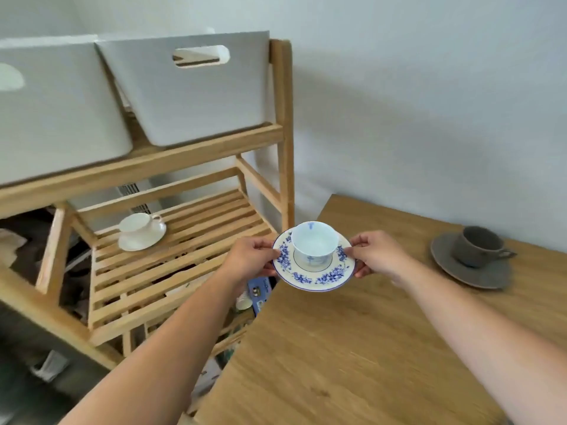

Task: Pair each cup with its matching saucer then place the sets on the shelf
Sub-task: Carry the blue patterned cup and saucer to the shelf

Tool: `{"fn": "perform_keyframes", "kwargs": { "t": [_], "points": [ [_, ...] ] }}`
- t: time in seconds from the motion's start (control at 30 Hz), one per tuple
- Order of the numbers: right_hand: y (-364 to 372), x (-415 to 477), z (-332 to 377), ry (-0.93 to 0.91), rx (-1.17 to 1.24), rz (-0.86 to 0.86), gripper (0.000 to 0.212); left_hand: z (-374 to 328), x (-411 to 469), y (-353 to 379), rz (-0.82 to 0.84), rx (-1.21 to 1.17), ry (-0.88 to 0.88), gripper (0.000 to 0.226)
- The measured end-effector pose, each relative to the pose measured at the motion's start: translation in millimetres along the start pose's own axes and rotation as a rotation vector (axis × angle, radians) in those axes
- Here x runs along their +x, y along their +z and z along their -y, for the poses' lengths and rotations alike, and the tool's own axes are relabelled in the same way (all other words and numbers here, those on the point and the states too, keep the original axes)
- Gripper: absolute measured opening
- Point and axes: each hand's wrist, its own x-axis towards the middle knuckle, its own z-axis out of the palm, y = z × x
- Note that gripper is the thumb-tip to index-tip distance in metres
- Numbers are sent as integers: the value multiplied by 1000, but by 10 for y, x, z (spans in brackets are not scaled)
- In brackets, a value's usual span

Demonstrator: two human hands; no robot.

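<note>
Together, the left hand (250,259) and right hand (379,256) reach forward, fingers pinching opposite rims of the blue-flowered saucer (313,276) bearing its upright cup (314,243).

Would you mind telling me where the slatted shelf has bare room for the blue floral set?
The slatted shelf is bare right and in front of the white cup and saucer, up to the right post. Only its back-left corner is taken. Both hands, left hand and right hand, hold the blue floral saucer.

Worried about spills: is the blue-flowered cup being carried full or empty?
Empty: the blue-flowered cup stands upright on its saucer, and its pale inside shows bare to the bottom.
</note>
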Motion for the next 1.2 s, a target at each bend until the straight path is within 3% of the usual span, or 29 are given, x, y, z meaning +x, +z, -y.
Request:
{"fn": "perform_keyframes", "kwargs": {
  "t": [0.27, 0.53, 1.0, 1.2],
  "points": [
    [1389, 767, 338, 1, -149, 204, 4, 622, 303, -1184, -195, -50, -133, 6],
    [2259, 1603, 569, -27, -245, 225, 9, 1102, 967, -1788, -327, -97, -209, 9],
    [2781, 2599, 667, -184, -273, 18, 19, 1267, 1958, -2019, -432, -164, -212, 16],
    [2820, 2690, 622, -218, -332, 39, 25, 1368, 2076, -1994, -470, -131, -220, 20]
  ]
}}
